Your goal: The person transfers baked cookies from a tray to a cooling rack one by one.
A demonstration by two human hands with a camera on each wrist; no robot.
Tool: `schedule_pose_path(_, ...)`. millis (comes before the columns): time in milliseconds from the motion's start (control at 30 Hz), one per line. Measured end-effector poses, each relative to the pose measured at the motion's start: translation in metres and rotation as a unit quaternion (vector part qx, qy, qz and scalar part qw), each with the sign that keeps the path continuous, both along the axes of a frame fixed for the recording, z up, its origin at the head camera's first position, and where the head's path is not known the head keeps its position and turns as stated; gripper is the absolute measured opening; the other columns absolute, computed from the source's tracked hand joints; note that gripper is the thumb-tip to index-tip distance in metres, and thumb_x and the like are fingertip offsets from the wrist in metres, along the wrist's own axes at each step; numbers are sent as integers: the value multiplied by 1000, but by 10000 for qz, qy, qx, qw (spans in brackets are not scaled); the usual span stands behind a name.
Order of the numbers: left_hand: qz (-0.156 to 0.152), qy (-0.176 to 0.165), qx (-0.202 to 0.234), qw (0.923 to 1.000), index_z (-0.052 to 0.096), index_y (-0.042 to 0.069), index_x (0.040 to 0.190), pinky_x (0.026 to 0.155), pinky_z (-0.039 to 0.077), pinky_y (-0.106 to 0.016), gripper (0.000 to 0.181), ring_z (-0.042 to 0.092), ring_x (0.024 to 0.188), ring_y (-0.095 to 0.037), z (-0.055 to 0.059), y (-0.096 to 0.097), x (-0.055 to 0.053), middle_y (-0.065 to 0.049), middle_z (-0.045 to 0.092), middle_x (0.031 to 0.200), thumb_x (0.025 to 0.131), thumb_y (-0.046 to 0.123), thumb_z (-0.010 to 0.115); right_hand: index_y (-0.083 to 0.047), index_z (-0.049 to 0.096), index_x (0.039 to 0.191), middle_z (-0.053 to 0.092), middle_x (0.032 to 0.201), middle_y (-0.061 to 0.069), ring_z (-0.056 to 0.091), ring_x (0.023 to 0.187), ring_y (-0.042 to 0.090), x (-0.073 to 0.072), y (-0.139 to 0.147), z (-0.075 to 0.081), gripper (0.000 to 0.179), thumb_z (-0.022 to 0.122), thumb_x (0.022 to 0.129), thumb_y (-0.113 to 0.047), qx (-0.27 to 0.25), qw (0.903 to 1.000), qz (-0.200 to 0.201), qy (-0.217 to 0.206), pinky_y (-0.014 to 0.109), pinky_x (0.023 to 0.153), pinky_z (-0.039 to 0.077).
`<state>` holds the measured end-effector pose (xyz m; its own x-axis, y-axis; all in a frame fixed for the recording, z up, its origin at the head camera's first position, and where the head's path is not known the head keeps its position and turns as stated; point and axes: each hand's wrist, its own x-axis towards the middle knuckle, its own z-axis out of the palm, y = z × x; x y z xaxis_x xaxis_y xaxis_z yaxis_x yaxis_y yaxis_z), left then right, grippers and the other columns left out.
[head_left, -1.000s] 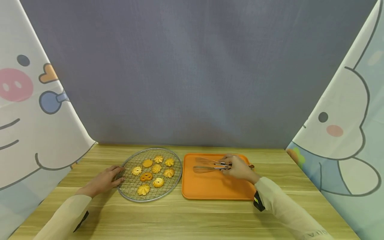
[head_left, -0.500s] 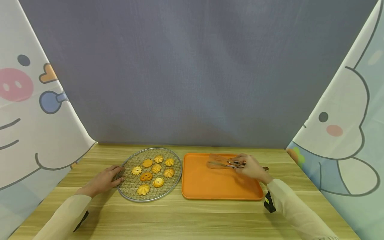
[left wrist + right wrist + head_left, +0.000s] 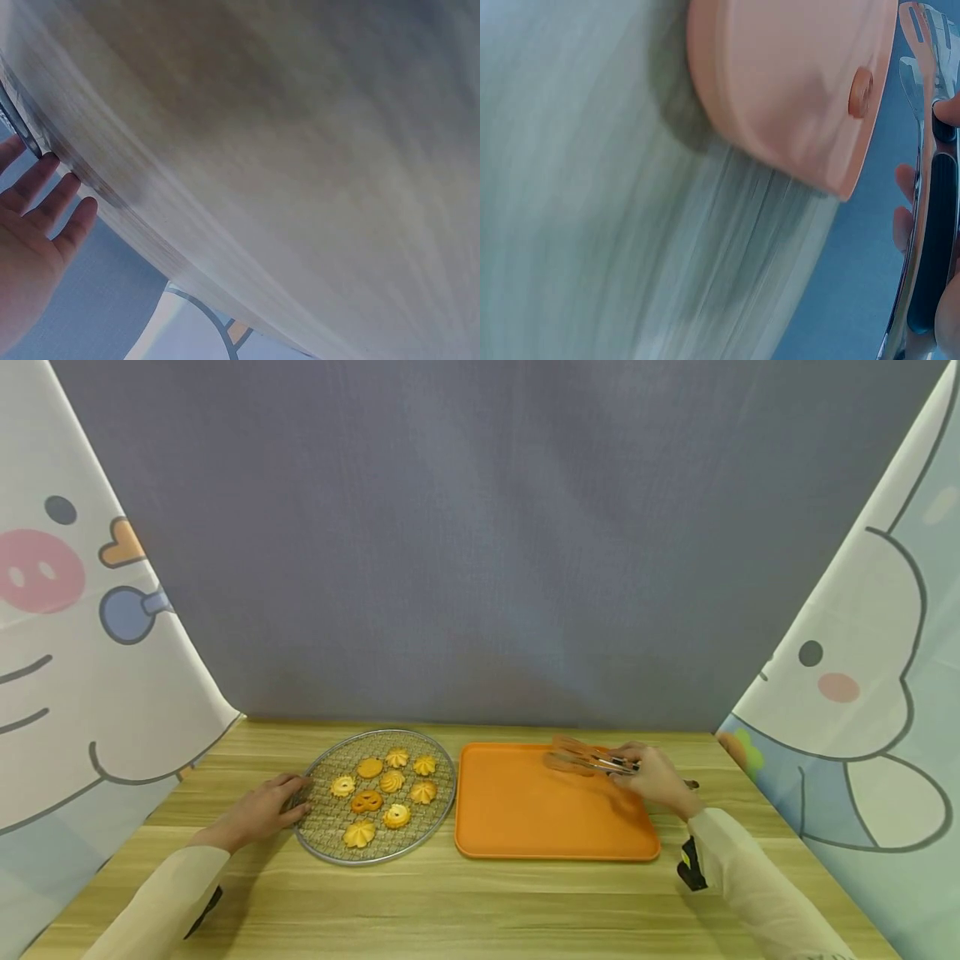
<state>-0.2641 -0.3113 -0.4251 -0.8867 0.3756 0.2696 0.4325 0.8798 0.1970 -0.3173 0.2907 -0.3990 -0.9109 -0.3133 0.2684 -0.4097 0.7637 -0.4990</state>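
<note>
My right hand [image 3: 654, 777] grips a pair of tongs [image 3: 588, 757] with clear heads and black grips, above the right end of the orange tray [image 3: 543, 814]. The tongs [image 3: 935, 217] stand partly opened in the right wrist view, nothing between their heads. A small round orange-brown piece [image 3: 861, 93] lies near the tray's edge there; in the head view the tongs and hand cover that area. My left hand [image 3: 258, 812] touches the left rim of a round woven tray [image 3: 326, 847] with a metal edge, fingers relaxed. Several cookies lie on it, among them a pretzel-shaped one [image 3: 367, 802].
Both trays stand side by side on a wood-grain table [image 3: 420, 902]. A grey cloth [image 3: 480, 568] rises along the table's back edge. Cartoon-printed sheets [image 3: 90, 693] hang at both sides.
My right hand has moved rightward with the tongs, from over the tray's middle right to its right edge. The left hand and the cookies on the round tray have stayed put.
</note>
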Motion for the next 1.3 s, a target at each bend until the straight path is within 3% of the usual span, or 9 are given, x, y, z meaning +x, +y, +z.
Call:
schedule_pose_path(200,-11,0,-11,10000,57,-2,115,75,50,-52,39,59,95,-42,0,0,0,-22,57,113,84,18,66,-2,64,113,62,107,13,51,76,16,-2,12,-4,38,71,78,-14,68,9998,-161,72,25,58,40)
schedule_pose_path(400,-41,28,-4,10000,57,-3,115,74,51,-51,39,59,94,-41,0,0,0,-23,57,112,83,18,66,2,64,110,63,102,15,48,67,10,2,22,-4,37,72,76,-12,-8,9997,-202,127,22,52,40)
schedule_pose_path(700,-26,-18,-40,10000,56,-3,116,75,50,-52,40,58,96,-41,-1,-1,-1,-23,57,113,84,19,65,5,63,110,61,106,20,52,71,13,7,34,-5,36,71,77,-8,41,9996,-264,94,21,52,41)
schedule_pose_path(1033,45,-90,-75,9999,56,-2,117,75,50,-52,42,58,97,-42,-3,-2,-2,-22,57,114,85,22,65,4,65,107,64,95,13,57,74,16,8,40,-13,36,72,75,-10,310,9988,-306,211,24,56,44)
schedule_pose_path(1300,23,-90,-30,10000,56,-2,117,77,50,-52,41,58,97,-42,-2,-2,-2,-22,57,114,85,22,65,5,65,107,64,97,14,57,73,15,9,39,-15,35,72,75,-8,426,9982,-327,271,23,55,44)
